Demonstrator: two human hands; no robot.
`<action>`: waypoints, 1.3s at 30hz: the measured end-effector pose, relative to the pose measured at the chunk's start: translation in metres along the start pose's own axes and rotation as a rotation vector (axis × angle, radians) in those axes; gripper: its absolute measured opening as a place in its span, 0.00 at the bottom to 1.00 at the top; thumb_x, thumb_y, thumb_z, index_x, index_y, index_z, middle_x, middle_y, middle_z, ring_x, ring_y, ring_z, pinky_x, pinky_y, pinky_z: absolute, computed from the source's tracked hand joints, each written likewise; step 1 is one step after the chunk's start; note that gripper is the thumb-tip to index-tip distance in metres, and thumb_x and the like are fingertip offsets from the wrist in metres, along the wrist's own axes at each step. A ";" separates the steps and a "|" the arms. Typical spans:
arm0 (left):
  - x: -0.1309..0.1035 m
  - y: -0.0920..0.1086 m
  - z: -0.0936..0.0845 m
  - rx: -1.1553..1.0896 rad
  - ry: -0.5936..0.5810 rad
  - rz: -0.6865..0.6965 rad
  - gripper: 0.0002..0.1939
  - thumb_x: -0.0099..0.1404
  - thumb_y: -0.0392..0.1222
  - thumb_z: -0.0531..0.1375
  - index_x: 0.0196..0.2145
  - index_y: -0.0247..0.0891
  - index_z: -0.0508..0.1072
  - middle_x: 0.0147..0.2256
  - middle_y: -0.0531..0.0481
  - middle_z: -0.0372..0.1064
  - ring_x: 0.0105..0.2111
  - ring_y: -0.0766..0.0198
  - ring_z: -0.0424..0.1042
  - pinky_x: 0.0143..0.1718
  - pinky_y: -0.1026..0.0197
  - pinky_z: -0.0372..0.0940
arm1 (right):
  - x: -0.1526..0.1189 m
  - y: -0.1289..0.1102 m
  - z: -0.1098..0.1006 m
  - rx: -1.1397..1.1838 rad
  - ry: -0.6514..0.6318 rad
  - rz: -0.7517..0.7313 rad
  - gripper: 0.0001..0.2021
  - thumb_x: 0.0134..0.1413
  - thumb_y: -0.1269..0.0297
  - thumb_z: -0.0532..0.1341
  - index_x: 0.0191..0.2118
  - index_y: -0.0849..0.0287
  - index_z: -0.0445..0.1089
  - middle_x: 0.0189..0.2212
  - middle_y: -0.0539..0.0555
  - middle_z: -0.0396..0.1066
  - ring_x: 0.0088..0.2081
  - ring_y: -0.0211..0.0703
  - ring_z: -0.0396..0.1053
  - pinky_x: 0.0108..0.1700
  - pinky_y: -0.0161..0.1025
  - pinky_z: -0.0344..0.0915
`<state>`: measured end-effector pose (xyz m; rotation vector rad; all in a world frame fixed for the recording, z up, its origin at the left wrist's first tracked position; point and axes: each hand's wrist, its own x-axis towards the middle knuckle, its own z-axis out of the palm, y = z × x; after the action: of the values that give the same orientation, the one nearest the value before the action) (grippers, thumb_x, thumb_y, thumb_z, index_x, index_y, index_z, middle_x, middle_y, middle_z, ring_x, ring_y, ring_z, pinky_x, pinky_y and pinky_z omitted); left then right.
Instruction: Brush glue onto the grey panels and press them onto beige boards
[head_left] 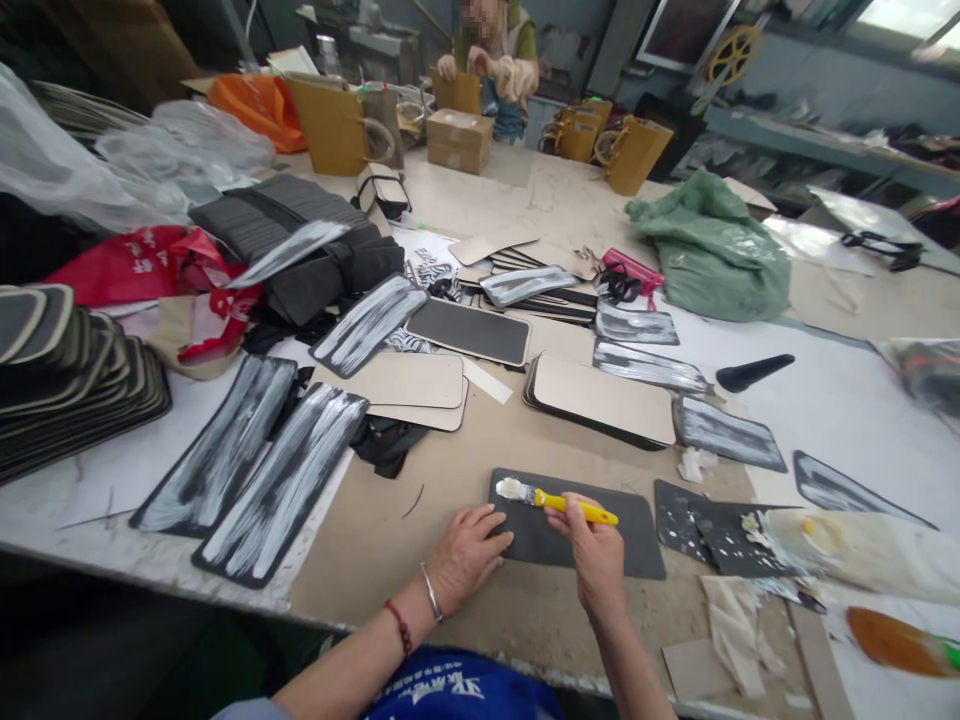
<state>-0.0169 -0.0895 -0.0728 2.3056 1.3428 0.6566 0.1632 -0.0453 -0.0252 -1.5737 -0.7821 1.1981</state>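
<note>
Gripped in my right hand (598, 550) is a paintbrush with a yellow handle (577, 508). White paste coats its bristles (514, 490), which are over the left end of a dark rectangular panel (615, 530) with rounded corners. My left hand (469, 548) lies with fingers stretched out at the panel's left edge, fingertips touching it. Brown paper (405, 530) covers the table beneath. To the left, two dark panels (281, 480) carry streaks of white paste. Ahead of the brush lies a stack of beige panels (604, 395).
A stained white container (870, 545) lies at right, near an amber bottle (892, 640). Tall stacks of edged panels (75, 390) stand at far left. More pasted panels (731, 432) and a green plastic bag (712, 245) lie farther back. Across the table another person (495, 60) handles something.
</note>
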 end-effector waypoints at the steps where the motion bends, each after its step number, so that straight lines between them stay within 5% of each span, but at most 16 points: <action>1: 0.000 0.000 0.000 -0.004 -0.002 0.002 0.19 0.55 0.34 0.61 0.46 0.42 0.68 0.48 0.46 0.66 0.51 0.54 0.62 0.48 0.49 0.61 | 0.001 -0.001 -0.005 -0.010 0.021 -0.008 0.22 0.40 0.50 0.65 0.35 0.65 0.68 0.26 0.53 0.73 0.31 0.45 0.73 0.32 0.36 0.72; 16: 0.000 -0.003 0.003 0.087 0.063 0.078 0.16 0.57 0.32 0.58 0.44 0.42 0.70 0.46 0.44 0.68 0.49 0.53 0.64 0.44 0.49 0.65 | 0.039 -0.007 -0.138 -0.193 0.397 -0.111 0.23 0.42 0.48 0.62 0.35 0.65 0.69 0.24 0.56 0.73 0.29 0.47 0.73 0.34 0.40 0.72; 21: -0.001 -0.005 0.003 0.070 0.037 0.075 0.15 0.59 0.35 0.57 0.45 0.43 0.70 0.47 0.44 0.67 0.49 0.53 0.64 0.45 0.48 0.65 | 0.042 -0.012 -0.166 -0.266 0.503 -0.119 0.23 0.42 0.47 0.61 0.34 0.65 0.70 0.24 0.58 0.73 0.29 0.49 0.73 0.34 0.43 0.72; 25: 0.006 -0.001 -0.010 -0.119 -0.007 -0.019 0.15 0.62 0.42 0.54 0.47 0.40 0.69 0.46 0.43 0.68 0.49 0.54 0.64 0.49 0.48 0.62 | 0.013 -0.023 -0.150 -0.177 0.462 -0.141 0.23 0.41 0.48 0.63 0.36 0.64 0.68 0.25 0.56 0.73 0.29 0.48 0.73 0.36 0.43 0.72; 31: 0.031 -0.008 -0.035 -0.476 -0.087 -0.312 0.17 0.66 0.42 0.44 0.48 0.38 0.66 0.41 0.46 0.72 0.46 0.61 0.66 0.49 0.55 0.61 | -0.049 -0.024 -0.070 -0.126 0.110 -0.061 0.21 0.42 0.49 0.64 0.34 0.65 0.70 0.30 0.58 0.73 0.30 0.48 0.73 0.35 0.43 0.73; 35: 0.035 -0.022 -0.028 -0.438 -0.107 -0.174 0.16 0.60 0.31 0.48 0.43 0.37 0.69 0.39 0.46 0.72 0.41 0.62 0.68 0.46 0.57 0.64 | -0.067 -0.009 -0.027 -0.115 0.014 -0.065 0.19 0.43 0.49 0.63 0.32 0.63 0.71 0.31 0.57 0.72 0.29 0.47 0.72 0.34 0.46 0.73; 39: 0.030 -0.028 -0.017 -0.302 -0.057 0.068 0.19 0.56 0.25 0.46 0.38 0.36 0.71 0.39 0.46 0.71 0.40 0.62 0.67 0.44 0.54 0.65 | -0.068 0.009 -0.014 -0.126 0.016 -0.068 0.19 0.44 0.48 0.63 0.31 0.63 0.70 0.31 0.57 0.72 0.28 0.47 0.72 0.34 0.46 0.73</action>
<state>-0.0333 -0.0488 -0.0683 2.1164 1.0627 0.7523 0.1547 -0.1127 -0.0109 -1.6437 -0.9089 1.1046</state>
